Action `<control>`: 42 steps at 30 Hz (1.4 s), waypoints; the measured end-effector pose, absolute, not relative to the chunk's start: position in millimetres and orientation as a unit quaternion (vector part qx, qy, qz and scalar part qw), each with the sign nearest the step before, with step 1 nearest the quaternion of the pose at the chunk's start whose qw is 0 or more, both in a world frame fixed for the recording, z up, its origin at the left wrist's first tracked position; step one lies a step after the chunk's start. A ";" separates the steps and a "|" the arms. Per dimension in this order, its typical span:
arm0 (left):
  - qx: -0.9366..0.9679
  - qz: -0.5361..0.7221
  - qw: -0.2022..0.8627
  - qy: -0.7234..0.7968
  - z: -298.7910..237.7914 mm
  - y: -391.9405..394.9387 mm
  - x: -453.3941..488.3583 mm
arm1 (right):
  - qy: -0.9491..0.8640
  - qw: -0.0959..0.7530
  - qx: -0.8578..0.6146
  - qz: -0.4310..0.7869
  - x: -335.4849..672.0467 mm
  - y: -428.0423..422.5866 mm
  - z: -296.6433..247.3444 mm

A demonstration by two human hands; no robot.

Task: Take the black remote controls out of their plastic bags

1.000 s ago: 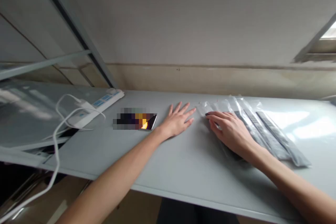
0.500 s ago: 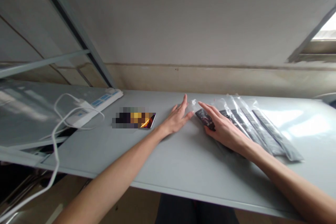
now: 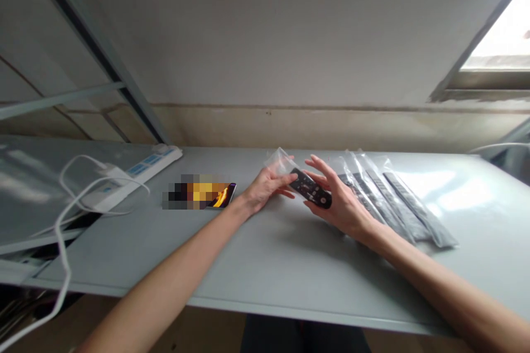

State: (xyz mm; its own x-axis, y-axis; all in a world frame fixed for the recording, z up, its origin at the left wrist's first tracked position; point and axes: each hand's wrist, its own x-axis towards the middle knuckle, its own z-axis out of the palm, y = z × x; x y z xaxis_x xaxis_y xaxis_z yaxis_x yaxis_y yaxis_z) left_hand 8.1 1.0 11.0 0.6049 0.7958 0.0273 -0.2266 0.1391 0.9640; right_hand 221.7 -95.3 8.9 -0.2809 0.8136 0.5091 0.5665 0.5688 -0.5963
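Observation:
A black remote control (image 3: 308,187) in a clear plastic bag is tilted up above the desk, buttons facing me. My left hand (image 3: 265,187) grips its far end, thumb on top near the edge, with the loose bag end (image 3: 279,160) sticking up over the fingers. Around the near end is my right hand (image 3: 342,198), its fingers apart and the thumb below the remote; whether it touches is hard to see. Just right of that hand, several bagged remotes (image 3: 397,198) lie side by side on the desk, the leftmost partly hidden behind it.
On the grey desk (image 3: 248,265), a phone (image 3: 221,196), partly pixelated, lies left of my left hand. Farther left are a white power strip (image 3: 153,162) and a white cable (image 3: 62,242) hanging over the front edge. A metal frame post (image 3: 103,66) rises at the left, before the wall.
The nearest bagged remote has come up off the desk and moved left, away from the row. My left hand has closed on its far end. The view has shifted slightly.

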 end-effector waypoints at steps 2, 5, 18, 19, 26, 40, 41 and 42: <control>0.526 0.388 0.704 0.277 9.8 2.5 8.6 | -0.782 0.414 -0.446 0.137 224.2 -94.0 12.1; 0.457 0.455 0.703 0.301 10.0 6.5 8.7 | -0.737 0.444 -0.502 0.087 230.3 -89.4 18.7; 0.409 0.507 0.705 0.279 17.7 6.7 4.4 | -0.404 0.639 -0.493 0.430 236.7 -82.5 34.8; 0.413 0.497 0.707 0.288 17.0 7.0 4.2 | -0.407 0.648 -0.491 0.416 238.7 -81.5 34.4; 0.399 0.465 0.729 0.303 9.1 8.1 6.8 | -0.447 0.660 -0.550 0.250 266.5 -70.0 19.6; 0.431 0.428 0.742 0.284 9.6 4.8 3.9 | -0.376 0.758 -0.454 0.277 268.1 -66.5 27.4; 0.432 0.423 0.744 0.286 10.0 4.3 4.1 | -0.376 0.761 -0.448 0.281 269.1 -65.4 26.4; 0.432 0.418 0.746 0.287 10.4 3.8 4.3 | -0.379 0.762 -0.441 0.285 270.6 -64.1 25.2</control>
State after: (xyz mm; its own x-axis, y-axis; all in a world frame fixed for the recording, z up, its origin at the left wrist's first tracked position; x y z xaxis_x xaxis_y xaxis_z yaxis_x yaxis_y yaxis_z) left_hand 4.3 3.8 10.4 0.4870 0.8708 -0.0670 -0.3755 0.2781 0.8841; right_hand 270.6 -64.1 25.2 0.5507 0.7689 0.3248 -0.1005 0.4474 -0.8887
